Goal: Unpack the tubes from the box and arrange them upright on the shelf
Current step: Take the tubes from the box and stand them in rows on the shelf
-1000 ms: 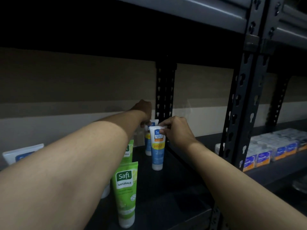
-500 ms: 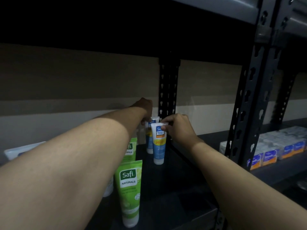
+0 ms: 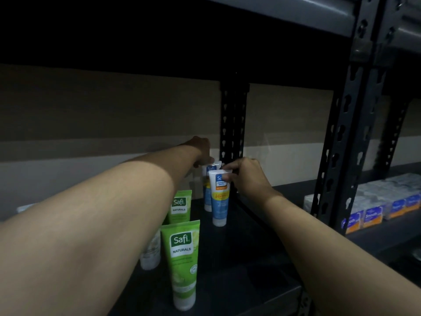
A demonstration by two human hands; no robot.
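Two blue and white tubes stand cap-down, one behind the other, on the dark shelf (image 3: 246, 265). My right hand (image 3: 245, 176) pinches the top edge of the front blue tube (image 3: 219, 201). My left hand (image 3: 201, 149) reaches deep and holds the top of the rear blue tube (image 3: 207, 197). Two green Safi Naturals tubes stand upright nearer me, the front green tube (image 3: 183, 265) and the second green tube (image 3: 180, 208) behind it. A pale tube (image 3: 150, 256) shows partly under my left forearm. The box is out of sight.
Black perforated uprights stand at the shelf's back (image 3: 232, 124) and front right (image 3: 339, 137). Rows of small blue and orange packets (image 3: 387, 208) fill the neighbouring shelf to the right. Another shelf board (image 3: 296, 10) hangs overhead. A wall closes the back.
Both hands stay on the tops of the two blue tubes. The view has shifted slightly; the tubes remain upright in about the same spot.
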